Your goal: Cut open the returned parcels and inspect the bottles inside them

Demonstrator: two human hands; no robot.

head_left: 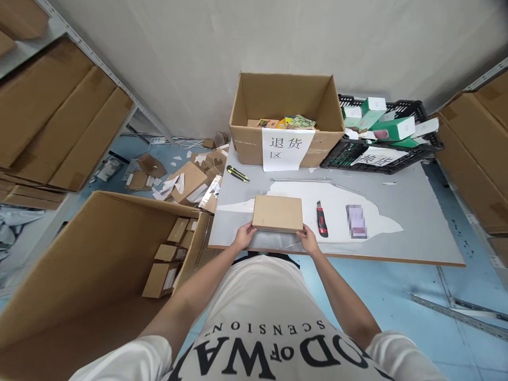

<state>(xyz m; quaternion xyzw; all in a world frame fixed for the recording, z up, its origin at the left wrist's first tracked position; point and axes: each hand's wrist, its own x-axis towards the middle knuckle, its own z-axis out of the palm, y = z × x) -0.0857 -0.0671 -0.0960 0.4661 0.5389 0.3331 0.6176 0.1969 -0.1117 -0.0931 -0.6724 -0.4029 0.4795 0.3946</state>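
Note:
A small closed cardboard box (277, 212) lies near the front edge of the table, between my two hands. My left hand (244, 236) grips its lower left corner with closed fingers. At the lower right corner, my right hand (307, 239) holds the same box. A red and black utility knife (321, 219) lies just right of the box on torn white paper. Farther back on the left is a yellow and black utility knife (238, 173).
Behind stands a large open carton (248, 143) with a paper sign, beside a black crate (383, 161) of green and white boxes. A blurred purple item (357, 221) lies on the grey table (420, 222). At lower left, a big carton (79, 275) holds several small boxes.

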